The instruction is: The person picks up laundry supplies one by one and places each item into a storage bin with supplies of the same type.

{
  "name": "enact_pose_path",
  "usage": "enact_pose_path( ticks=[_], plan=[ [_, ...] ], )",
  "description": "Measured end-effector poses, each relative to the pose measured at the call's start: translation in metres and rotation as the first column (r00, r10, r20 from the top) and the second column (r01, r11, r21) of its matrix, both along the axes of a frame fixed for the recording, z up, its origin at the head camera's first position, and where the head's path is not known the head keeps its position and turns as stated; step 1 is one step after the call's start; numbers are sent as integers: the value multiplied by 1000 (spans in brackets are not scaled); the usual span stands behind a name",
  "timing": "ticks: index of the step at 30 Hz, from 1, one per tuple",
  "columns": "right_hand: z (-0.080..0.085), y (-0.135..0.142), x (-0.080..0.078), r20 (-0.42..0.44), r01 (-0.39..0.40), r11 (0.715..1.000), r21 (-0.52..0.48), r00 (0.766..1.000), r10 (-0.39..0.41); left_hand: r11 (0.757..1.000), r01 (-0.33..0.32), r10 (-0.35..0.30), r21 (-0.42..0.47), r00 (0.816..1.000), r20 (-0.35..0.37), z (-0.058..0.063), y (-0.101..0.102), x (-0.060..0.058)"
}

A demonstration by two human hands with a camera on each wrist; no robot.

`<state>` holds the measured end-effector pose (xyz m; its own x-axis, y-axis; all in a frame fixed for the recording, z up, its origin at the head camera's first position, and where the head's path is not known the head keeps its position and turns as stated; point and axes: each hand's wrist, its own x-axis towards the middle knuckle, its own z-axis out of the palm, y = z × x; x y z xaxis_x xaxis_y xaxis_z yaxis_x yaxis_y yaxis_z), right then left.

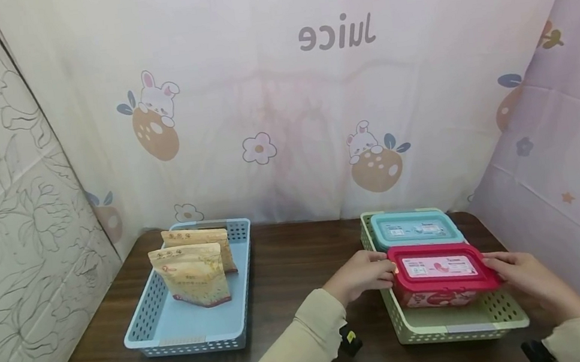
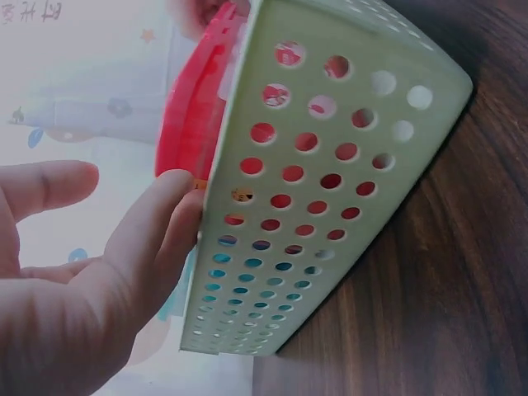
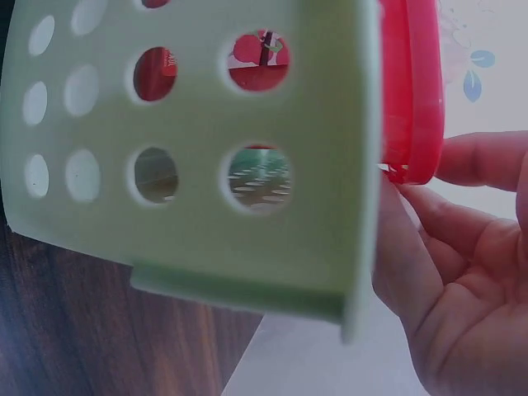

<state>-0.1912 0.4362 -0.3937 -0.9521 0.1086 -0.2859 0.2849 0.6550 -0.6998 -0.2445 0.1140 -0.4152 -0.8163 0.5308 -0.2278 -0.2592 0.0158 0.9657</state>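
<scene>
A red lidded box (image 1: 443,274) with a pink label sits within the light green basket (image 1: 463,329), in front of a blue lidded box (image 1: 415,229). My left hand (image 1: 364,274) is at the red box's left end. In the left wrist view its fingers (image 2: 157,210) reach the lid's edge over the basket rim, while the thumb stays apart from the box. At the other end, my right hand (image 1: 532,278) pinches the lid's rim. The right wrist view shows fingertips (image 3: 417,202) under that rim. Whether the red box touches the basket floor is hidden.
To the left, a light blue basket (image 1: 240,332) holds two yellowish pouches standing up, a front pouch (image 1: 195,277) and a rear pouch (image 1: 227,255). Both baskets stand on a dark wooden table (image 1: 300,264). Printed curtains (image 1: 270,105) enclose the back and sides.
</scene>
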Motion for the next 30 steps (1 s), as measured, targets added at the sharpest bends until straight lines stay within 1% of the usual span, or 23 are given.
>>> enact_pose_path(
  ticks=[2, 6, 9, 11, 13, 19, 21, 23, 26, 30],
  plan=[
    [0, 1, 1, 3, 0, 1000, -26, 1000, 1, 1000, 20, -21, 17, 1000, 11, 1, -2, 0],
    [2, 1, 5, 41, 22, 985, -170, 999, -15, 999, 38, -39, 33, 999, 28, 4, -4, 0],
    [5, 1, 7, 54, 23, 977, -212, 998, -11, 998, 41, -43, 45, 998, 42, 4, -4, -1],
    [7, 1, 7, 57, 20, 978, -209, 998, -8, 997, 44, -48, 63, 997, 55, 3, -4, -2],
    [8, 0, 8, 52, 14, 983, -185, 999, -5, 996, 49, -53, 73, 997, 64, 3, -4, -2],
    [9, 0, 8, 55, 16, 980, -196, 998, -6, 994, 57, -65, 88, 994, 85, 5, -4, -3],
    [9, 0, 8, 45, 3, 986, -169, 999, 5, 994, 60, -68, 92, 994, 88, 5, -5, -3],
    [9, 1, 8, 42, -7, 987, -163, 999, 14, 993, 62, -70, 96, 994, 88, 6, -6, -2],
    [9, 2, 7, 22, -44, 994, -104, 999, 47, 993, 66, -75, 102, 993, 91, 6, -7, -2],
    [10, 2, 6, 14, -77, 995, -56, 997, 78, 991, 76, -86, 109, 992, 95, 6, -7, -1]
  ],
)
